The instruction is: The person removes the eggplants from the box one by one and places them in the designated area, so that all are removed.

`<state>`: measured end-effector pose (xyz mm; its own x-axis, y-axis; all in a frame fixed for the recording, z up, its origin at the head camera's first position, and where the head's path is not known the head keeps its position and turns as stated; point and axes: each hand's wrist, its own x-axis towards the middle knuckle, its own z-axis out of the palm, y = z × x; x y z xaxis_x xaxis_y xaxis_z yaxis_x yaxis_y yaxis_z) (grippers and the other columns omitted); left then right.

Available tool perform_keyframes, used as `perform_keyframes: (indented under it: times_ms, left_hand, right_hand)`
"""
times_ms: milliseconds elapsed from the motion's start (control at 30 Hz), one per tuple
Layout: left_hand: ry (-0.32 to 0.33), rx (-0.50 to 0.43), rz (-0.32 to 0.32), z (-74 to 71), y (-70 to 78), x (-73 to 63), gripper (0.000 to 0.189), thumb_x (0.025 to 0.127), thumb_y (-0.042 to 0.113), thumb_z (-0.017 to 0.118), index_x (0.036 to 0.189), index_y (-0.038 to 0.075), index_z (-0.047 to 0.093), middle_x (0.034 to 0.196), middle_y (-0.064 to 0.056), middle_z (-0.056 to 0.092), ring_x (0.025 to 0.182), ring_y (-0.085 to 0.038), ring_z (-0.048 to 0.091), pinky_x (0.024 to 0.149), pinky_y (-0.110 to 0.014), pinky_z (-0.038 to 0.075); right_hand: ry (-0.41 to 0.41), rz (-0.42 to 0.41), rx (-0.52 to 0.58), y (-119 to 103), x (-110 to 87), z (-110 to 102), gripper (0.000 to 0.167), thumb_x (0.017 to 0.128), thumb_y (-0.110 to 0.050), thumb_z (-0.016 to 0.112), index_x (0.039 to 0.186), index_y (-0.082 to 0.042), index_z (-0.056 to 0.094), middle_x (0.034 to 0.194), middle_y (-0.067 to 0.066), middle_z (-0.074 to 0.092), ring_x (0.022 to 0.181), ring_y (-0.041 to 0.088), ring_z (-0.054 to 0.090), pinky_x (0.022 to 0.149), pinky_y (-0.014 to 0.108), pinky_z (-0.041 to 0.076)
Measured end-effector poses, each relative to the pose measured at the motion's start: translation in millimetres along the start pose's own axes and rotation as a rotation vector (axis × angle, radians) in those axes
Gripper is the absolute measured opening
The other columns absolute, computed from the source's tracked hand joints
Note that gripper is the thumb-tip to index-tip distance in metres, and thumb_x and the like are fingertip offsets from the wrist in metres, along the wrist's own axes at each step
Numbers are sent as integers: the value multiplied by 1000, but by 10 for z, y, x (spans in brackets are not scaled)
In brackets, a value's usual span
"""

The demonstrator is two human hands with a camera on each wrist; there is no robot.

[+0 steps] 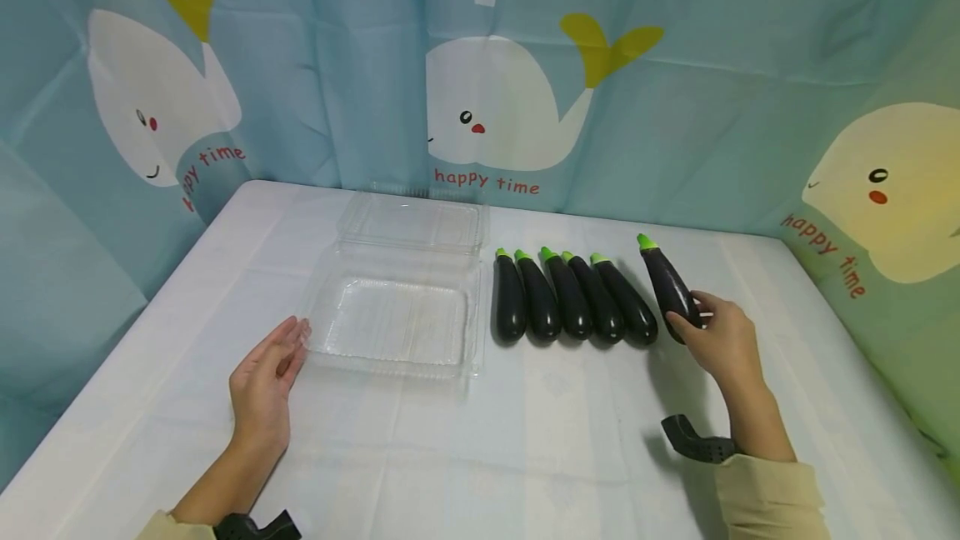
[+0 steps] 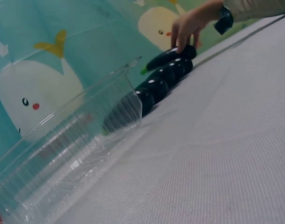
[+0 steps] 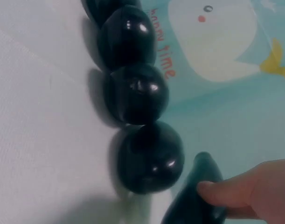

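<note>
My right hand (image 1: 727,344) grips a glossy dark eggplant (image 1: 670,286) with a bright green stem end, between thumb and fingers around its thick end. It is tilted above the table, just right of a row of several similar eggplants (image 1: 573,302). In the right wrist view my thumb lies against the held eggplant (image 3: 193,200), beside the row's rounded ends (image 3: 151,158). My left hand (image 1: 262,390) has its relaxed fingers at the left rim of a clear plastic container (image 1: 397,323). Only a fingertip shows low in the left wrist view, by the container's wall (image 2: 77,140).
The container's clear lid (image 1: 411,223) is folded back at the far side of the white-covered table (image 1: 547,448). A blue curtain (image 1: 360,65) with whale prints hangs behind the table and at both sides. The eggplant row lies close to the container's right side.
</note>
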<state>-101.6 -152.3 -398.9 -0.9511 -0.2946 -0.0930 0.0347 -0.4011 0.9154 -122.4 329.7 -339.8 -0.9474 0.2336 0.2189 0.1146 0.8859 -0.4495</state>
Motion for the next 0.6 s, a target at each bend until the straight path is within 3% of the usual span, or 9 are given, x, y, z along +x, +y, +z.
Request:
perform_keyframes:
  times_ms: [600]
  left_hand:
    - [2,-3,1,4,0,0,38,97,9,39,131,-7,43,132,-13,50,112,-11,53,92,-20,40]
  right_hand:
    - [-102,83,57,108,53,121,57,89,-23,60,127,14,42,114,36,50,102,47,52,71,49,50]
